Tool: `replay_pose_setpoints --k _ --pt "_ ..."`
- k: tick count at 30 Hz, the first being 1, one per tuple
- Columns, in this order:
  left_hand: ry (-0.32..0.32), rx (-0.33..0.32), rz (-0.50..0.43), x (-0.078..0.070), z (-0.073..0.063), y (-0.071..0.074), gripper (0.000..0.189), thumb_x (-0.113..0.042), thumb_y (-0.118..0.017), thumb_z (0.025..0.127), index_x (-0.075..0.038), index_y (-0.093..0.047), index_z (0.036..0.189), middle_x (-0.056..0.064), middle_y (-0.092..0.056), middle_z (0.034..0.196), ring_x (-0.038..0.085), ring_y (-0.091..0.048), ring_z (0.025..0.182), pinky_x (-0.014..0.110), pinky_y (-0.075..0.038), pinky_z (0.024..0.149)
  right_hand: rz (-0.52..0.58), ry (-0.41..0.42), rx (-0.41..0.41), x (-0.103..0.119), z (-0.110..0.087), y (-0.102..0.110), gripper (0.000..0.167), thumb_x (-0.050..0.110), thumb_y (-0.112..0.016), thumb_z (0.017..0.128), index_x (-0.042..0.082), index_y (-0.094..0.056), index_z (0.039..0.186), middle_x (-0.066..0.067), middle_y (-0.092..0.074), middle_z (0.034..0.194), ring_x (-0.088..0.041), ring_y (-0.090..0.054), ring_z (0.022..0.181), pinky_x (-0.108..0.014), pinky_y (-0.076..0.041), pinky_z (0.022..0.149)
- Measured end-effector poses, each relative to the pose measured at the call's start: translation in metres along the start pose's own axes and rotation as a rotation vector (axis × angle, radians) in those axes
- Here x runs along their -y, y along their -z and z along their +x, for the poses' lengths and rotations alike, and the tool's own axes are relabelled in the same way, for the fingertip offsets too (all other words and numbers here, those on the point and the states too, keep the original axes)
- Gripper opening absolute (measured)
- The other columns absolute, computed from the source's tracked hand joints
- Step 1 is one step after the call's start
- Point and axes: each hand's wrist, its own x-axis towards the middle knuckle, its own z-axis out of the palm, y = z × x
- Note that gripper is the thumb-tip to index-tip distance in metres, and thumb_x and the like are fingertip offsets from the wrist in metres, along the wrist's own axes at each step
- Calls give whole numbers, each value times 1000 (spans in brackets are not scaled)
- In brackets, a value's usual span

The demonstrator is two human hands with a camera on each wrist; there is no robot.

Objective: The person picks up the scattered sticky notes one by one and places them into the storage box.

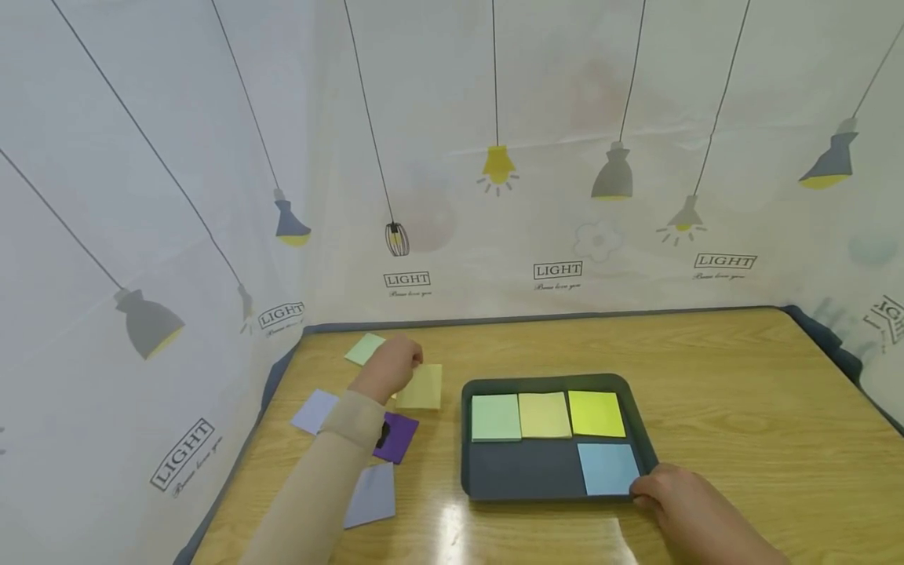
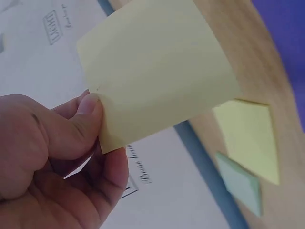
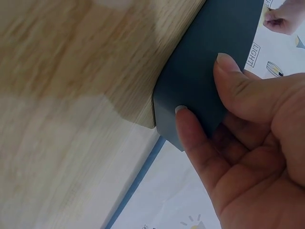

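My left hand (image 1: 387, 370) pinches a pale yellow sticky note (image 2: 157, 71) by its edge, thumb on top, above the table's left part. Beyond the held note, the left wrist view shows another pale yellow note (image 2: 250, 136) and a light green pad (image 2: 240, 183) on the wood. With thumb and fingers, my right hand (image 1: 681, 502) grips the front right corner of a dark tray (image 1: 523, 475). Along the tray's back row lie a light green pad (image 1: 496, 417), a pale yellow pad (image 1: 544, 414) and a bright yellow pad (image 1: 597, 413). A blue pad (image 1: 608, 469) sits front right.
Around my left forearm lie a purple pad (image 1: 399, 438), a lavender note (image 1: 315, 411) and a grey-blue note (image 1: 372, 496). A patterned curtain (image 1: 466, 235) rises along the table's back and left edges. Bare wooden tabletop (image 1: 763, 408) extends right of the tray.
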Motion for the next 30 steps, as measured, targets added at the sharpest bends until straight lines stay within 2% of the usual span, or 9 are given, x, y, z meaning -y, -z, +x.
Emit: replay_pose_setpoints --k 4,7,11,14,21,25,30 --pt "-24 -26 16 -8 -3 9 16 0 -58 100 -2 -73 105 13 -72 108 29 -68 103 41 -56 92 8 -5 7 -1 0 0 11 8 -75 87 19 -77 88 13 -65 80 2 -54 72 -27 -52 66" --pt "-57 -43 22 -17 -5 16 17 2 -59 99 -3 -73 106 12 -71 107 28 -66 104 40 -56 92 20 -42 29 0 1 1 11 9 -75 88 19 -77 89 13 -66 81 2 -55 73 -27 -53 68" --pt "-118 -64 2 -34 -7 24 17 4 -60 97 -4 -73 104 10 -69 102 27 -65 101 38 -56 90 42 -94 46 3 3 2 11 8 -74 88 19 -77 89 12 -67 82 0 -57 75 -27 -54 70" --pt "-174 -80 -7 -50 -8 24 16 4 -61 97 -4 -74 103 9 -69 100 25 -65 99 36 -56 88 52 -120 44 5 3 2 11 9 -74 89 20 -77 89 12 -66 82 0 -56 75 -27 -54 70" --pt "-257 2 -6 -89 -5 10 18 -4 -58 101 -7 -73 110 6 -70 106 20 -65 100 32 -56 88 29 -54 -20 4 -1 0 11 9 -75 87 20 -77 89 14 -66 81 2 -55 74 -25 -53 68" --pt "-272 46 6 -107 -1 -3 18 -7 -57 102 -8 -72 111 4 -68 105 17 -63 98 28 -55 86 32 -85 -4 5 0 1 13 9 -75 88 21 -77 88 13 -66 82 1 -55 75 -26 -53 70" --pt "-289 77 6 -119 3 -16 17 -8 -57 102 -10 -72 110 1 -68 103 13 -61 95 25 -54 86 39 -119 12 7 1 2 13 8 -75 88 21 -77 88 12 -66 82 0 -55 75 -27 -54 71"
